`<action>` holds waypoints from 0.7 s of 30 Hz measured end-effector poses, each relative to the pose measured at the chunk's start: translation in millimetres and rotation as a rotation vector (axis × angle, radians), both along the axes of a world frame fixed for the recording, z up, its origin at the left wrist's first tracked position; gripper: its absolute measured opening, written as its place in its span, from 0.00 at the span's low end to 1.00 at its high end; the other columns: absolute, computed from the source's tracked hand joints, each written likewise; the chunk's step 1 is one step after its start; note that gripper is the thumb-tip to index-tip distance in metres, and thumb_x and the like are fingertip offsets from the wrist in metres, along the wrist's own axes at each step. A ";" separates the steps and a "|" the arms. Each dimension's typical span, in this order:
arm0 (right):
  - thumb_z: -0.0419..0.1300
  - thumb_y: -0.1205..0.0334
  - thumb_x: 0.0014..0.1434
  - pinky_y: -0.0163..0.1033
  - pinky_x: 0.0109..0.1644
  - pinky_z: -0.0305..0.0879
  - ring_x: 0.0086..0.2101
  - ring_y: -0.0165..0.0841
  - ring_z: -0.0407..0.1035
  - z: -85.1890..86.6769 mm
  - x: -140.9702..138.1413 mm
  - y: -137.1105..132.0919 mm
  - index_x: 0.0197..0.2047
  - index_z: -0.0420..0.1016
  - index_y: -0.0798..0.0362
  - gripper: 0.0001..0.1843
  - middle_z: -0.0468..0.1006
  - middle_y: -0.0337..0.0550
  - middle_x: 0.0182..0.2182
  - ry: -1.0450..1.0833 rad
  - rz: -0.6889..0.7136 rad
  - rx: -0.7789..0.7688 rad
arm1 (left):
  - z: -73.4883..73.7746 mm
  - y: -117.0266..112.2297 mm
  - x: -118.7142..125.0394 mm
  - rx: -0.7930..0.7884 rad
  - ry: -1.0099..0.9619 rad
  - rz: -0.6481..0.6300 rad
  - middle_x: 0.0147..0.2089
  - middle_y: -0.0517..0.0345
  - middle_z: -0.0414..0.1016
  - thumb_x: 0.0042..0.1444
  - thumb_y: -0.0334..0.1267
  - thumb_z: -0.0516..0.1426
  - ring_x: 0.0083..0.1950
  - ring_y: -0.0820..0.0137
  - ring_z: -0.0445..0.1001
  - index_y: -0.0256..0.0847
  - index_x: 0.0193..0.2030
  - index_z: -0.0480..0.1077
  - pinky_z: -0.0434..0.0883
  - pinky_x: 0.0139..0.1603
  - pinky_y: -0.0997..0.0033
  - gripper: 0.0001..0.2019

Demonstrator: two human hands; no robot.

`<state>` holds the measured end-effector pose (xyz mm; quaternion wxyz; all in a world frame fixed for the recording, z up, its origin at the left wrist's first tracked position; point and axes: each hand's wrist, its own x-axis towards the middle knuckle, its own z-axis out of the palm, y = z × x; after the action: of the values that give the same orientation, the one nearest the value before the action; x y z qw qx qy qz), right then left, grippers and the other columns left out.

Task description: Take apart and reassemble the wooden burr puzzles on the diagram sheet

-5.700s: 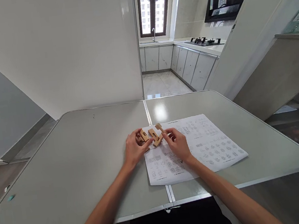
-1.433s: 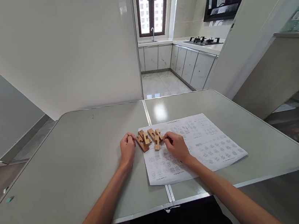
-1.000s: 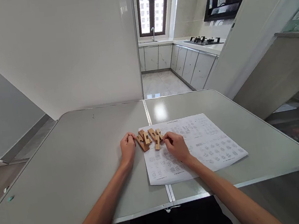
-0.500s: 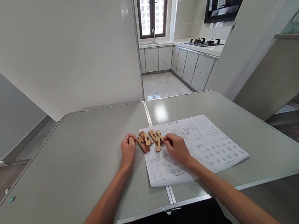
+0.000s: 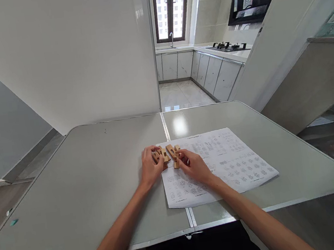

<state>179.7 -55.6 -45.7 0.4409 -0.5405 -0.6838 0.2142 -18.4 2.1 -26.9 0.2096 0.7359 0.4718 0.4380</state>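
Observation:
Several notched wooden puzzle blocks, light and darker brown, lie in a cluster at the left edge of a printed paper sheet [image 5: 224, 183]. My left hand [image 5: 150, 167] curls around the left part of the cluster, thumb and fingers on either side of a notched wooden block [image 5: 164, 155]. From the right, my right hand [image 5: 194, 166] has its thumb and fingertips closed on a light wooden block [image 5: 176, 165]. Between the hands rests a darker block [image 5: 170, 150]. My fingers partly cover several blocks.
The sheet, printed with small diagrams, lies across the seam [image 5: 190, 217] of a grey-green folding table [image 5: 102, 191]. A small green bit [image 5: 13, 222] sits near the left edge. Beyond the table are a white wall [image 5: 99, 56] and a kitchen with a stove [image 5: 229, 47].
My left hand has moved right, from beside the blocks onto the left ones. My right hand has shifted slightly left, its fingertips now on a light block.

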 end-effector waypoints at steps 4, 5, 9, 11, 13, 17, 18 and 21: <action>0.60 0.55 0.66 0.39 0.36 0.68 0.27 0.32 0.69 -1.9 0.0 -1.0 0.63 0.69 0.49 0.24 0.78 0.38 0.33 -0.043 0.019 -0.041 | -2.5 -0.4 0.3 0.021 0.073 -0.054 0.57 0.51 0.75 0.57 0.34 0.61 0.60 0.56 0.70 0.45 0.53 0.68 0.65 0.65 0.52 0.17; 0.62 0.54 0.65 0.39 0.36 0.69 0.27 0.32 0.69 -2.1 0.2 -1.1 0.65 0.68 0.49 0.27 0.78 0.37 0.33 -0.043 0.023 -0.055 | -3.2 -0.5 0.3 0.009 0.083 -0.062 0.58 0.51 0.75 0.56 0.34 0.62 0.61 0.56 0.70 0.45 0.54 0.67 0.65 0.65 0.51 0.19; 0.67 0.52 0.61 0.40 0.37 0.68 0.29 0.33 0.71 -0.6 1.2 -1.6 0.70 0.63 0.48 0.37 0.79 0.38 0.35 -0.089 0.045 -0.109 | -7.5 -0.2 -0.3 -0.063 0.107 -0.097 0.60 0.50 0.74 0.53 0.36 0.65 0.62 0.54 0.69 0.46 0.60 0.66 0.66 0.64 0.51 0.27; 0.68 0.52 0.59 0.40 0.37 0.67 0.30 0.33 0.71 1.3 1.3 -1.9 0.71 0.63 0.47 0.40 0.80 0.39 0.37 -0.127 0.055 -0.129 | -10.6 0.6 -1.1 -0.064 0.114 -0.110 0.61 0.49 0.73 0.51 0.37 0.67 0.63 0.53 0.69 0.46 0.62 0.66 0.66 0.64 0.50 0.30; 0.69 0.54 0.58 0.40 0.37 0.66 0.31 0.34 0.71 3.0 1.1 -2.0 0.70 0.64 0.47 0.39 0.80 0.39 0.37 -0.149 0.060 -0.139 | -13.7 2.1 -2.0 -0.044 0.121 -0.125 0.61 0.49 0.74 0.51 0.37 0.67 0.64 0.52 0.69 0.46 0.62 0.66 0.65 0.65 0.48 0.31; 0.69 0.55 0.57 0.40 0.36 0.65 0.31 0.33 0.70 3.9 0.0 -1.5 0.64 0.70 0.48 0.32 0.79 0.38 0.35 -0.115 0.054 -0.133 | -15.3 5.0 -3.5 -0.034 0.086 -0.148 0.60 0.49 0.75 0.52 0.36 0.68 0.63 0.53 0.70 0.46 0.61 0.67 0.66 0.65 0.48 0.29; 0.70 0.55 0.57 0.40 0.36 0.66 0.30 0.33 0.70 3.7 -0.4 -1.3 0.63 0.70 0.48 0.32 0.79 0.38 0.34 -0.082 0.052 -0.130 | -13.9 5.1 -3.5 -0.041 0.060 -0.152 0.60 0.49 0.75 0.53 0.37 0.68 0.62 0.54 0.71 0.46 0.61 0.68 0.67 0.64 0.50 0.29; 0.71 0.52 0.56 0.40 0.34 0.67 0.27 0.31 0.68 4.7 -1.5 -0.9 0.60 0.69 0.49 0.31 0.77 0.37 0.33 0.101 0.066 -0.130 | -6.0 2.9 -2.9 -0.068 -0.040 -0.188 0.61 0.49 0.74 0.56 0.39 0.68 0.62 0.57 0.72 0.46 0.62 0.67 0.69 0.63 0.55 0.28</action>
<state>178.2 -56.6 -41.0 0.4317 -0.5334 -0.6628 0.2996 -21.4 5.0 -32.9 0.2840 0.7607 0.4108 0.4146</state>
